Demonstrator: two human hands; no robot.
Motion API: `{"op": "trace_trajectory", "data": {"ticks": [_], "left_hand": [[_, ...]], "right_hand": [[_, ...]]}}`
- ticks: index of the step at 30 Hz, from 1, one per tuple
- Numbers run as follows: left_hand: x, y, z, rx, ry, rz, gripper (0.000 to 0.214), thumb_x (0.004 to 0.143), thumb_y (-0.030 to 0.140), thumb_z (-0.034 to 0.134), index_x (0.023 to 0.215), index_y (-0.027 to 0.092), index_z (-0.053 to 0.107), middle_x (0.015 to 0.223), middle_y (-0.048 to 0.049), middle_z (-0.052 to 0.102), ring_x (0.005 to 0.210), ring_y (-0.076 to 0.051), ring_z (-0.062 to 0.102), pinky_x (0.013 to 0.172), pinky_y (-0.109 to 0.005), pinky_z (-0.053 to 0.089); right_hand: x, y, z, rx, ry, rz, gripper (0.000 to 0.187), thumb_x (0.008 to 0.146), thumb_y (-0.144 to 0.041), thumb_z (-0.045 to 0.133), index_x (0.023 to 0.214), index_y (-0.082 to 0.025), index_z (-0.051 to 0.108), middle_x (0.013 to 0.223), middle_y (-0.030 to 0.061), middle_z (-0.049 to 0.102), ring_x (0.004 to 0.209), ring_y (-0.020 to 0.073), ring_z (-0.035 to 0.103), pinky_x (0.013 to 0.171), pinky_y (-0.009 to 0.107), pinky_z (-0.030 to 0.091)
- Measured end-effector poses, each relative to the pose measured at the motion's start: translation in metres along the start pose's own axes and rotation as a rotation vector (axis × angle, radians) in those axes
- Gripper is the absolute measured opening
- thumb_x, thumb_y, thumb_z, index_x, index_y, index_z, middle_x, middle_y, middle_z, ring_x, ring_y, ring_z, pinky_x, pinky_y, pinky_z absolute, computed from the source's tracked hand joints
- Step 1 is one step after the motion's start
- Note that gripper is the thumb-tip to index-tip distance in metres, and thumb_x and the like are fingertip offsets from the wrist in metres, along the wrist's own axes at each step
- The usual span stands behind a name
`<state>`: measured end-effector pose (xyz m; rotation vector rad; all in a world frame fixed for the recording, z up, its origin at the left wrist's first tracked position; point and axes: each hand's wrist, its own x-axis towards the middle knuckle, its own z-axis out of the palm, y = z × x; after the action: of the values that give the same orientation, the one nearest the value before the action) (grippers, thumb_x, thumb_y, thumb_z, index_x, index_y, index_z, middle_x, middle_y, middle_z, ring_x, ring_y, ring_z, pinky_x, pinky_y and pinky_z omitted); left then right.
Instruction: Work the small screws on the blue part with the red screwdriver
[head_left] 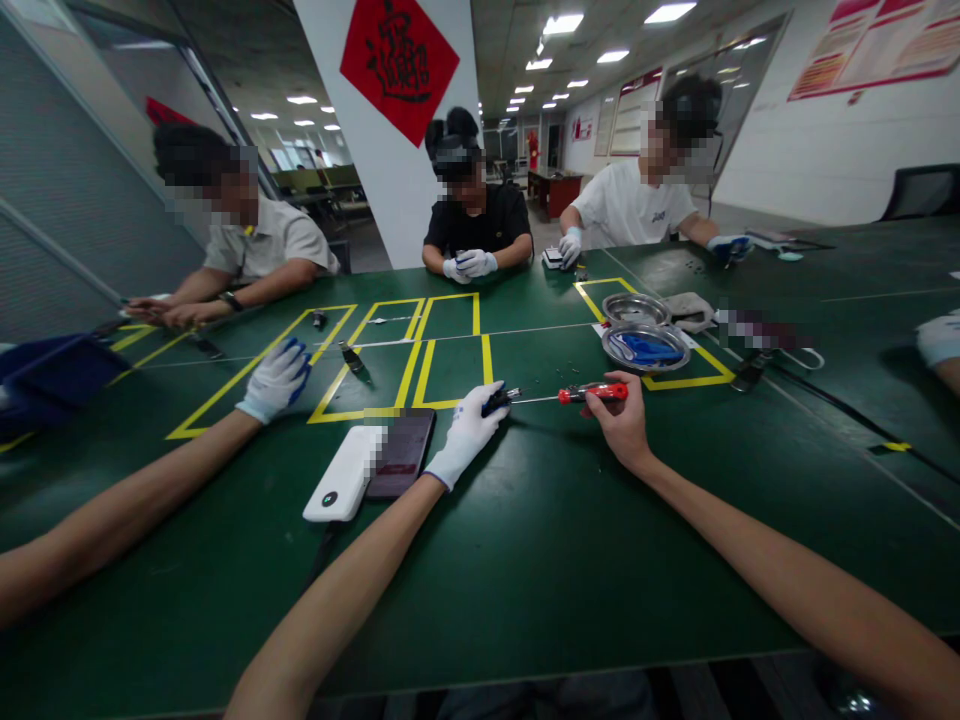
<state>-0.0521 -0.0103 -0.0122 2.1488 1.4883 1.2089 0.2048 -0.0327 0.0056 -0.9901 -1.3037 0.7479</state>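
My left hand [474,425], in a white glove, is closed around a small black object with a metal end [501,400], mostly covered by the fingers. A screwdriver with a red and black handle [596,393] lies in my bare right hand [626,425], its fingers pinched on the handle. The thin shaft points left, and its tip is at or close to the black object; contact is too small to make out. Small loose bits [564,374] lie on the table just beyond the shaft.
A co-worker's gloved hand [279,382] rests at left. Two phone-like devices, one white [341,475] and one dark [403,455], lie by my left forearm. Metal dishes [611,352] stand at right, the nearer holding something blue. Yellow tape [486,360] marks the green table. Several people sit around.
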Motion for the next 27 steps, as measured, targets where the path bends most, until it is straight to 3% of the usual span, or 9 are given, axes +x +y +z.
{"op": "trace_trajectory", "data": {"ticks": [4, 11, 17, 27], "left_hand": [[0.0, 0.001, 0.0, -0.006, 0.003, 0.015, 0.042, 0.082, 0.025, 0.06, 0.124, 0.021, 0.056, 0.121, -0.0061, 0.061, 0.113, -0.019, 0.056, 0.103, -0.037, 0.043], [0.002, 0.004, -0.001, -0.024, 0.017, -0.045, 0.04, 0.081, 0.026, 0.06, 0.121, 0.021, 0.057, 0.121, -0.0063, 0.062, 0.114, -0.021, 0.056, 0.103, -0.04, 0.042], [0.002, 0.01, -0.004, -0.044, 0.027, -0.108, 0.048, 0.08, 0.025, 0.062, 0.126, 0.022, 0.049, 0.119, -0.0072, 0.062, 0.111, -0.022, 0.058, 0.098, -0.04, 0.045], [0.0, 0.006, -0.001, 0.008, 0.006, 0.052, 0.04, 0.076, 0.017, 0.065, 0.115, 0.02, 0.058, 0.115, -0.0065, 0.062, 0.109, -0.02, 0.057, 0.1, -0.039, 0.044]], "right_hand": [[-0.001, -0.003, 0.001, -0.017, 0.027, 0.01, 0.049, 0.076, -0.039, 0.07, 0.114, -0.024, 0.042, 0.091, 0.003, 0.062, 0.063, 0.0204, 0.067, 0.061, 0.039, 0.059], [0.006, 0.007, -0.002, 0.069, 0.088, -0.025, 0.048, 0.077, -0.039, 0.068, 0.114, -0.025, 0.041, 0.099, 0.0055, 0.064, 0.074, 0.0227, 0.069, 0.071, 0.044, 0.06], [0.007, 0.002, -0.003, 0.1, 0.101, -0.063, 0.042, 0.078, -0.036, 0.066, 0.109, -0.025, 0.04, 0.1, 0.0056, 0.064, 0.076, 0.0213, 0.068, 0.07, 0.042, 0.06], [-0.001, -0.005, 0.003, 0.103, 0.018, -0.077, 0.04, 0.077, -0.032, 0.067, 0.106, -0.025, 0.041, 0.105, 0.0064, 0.062, 0.09, 0.0243, 0.067, 0.076, 0.044, 0.06]]}}
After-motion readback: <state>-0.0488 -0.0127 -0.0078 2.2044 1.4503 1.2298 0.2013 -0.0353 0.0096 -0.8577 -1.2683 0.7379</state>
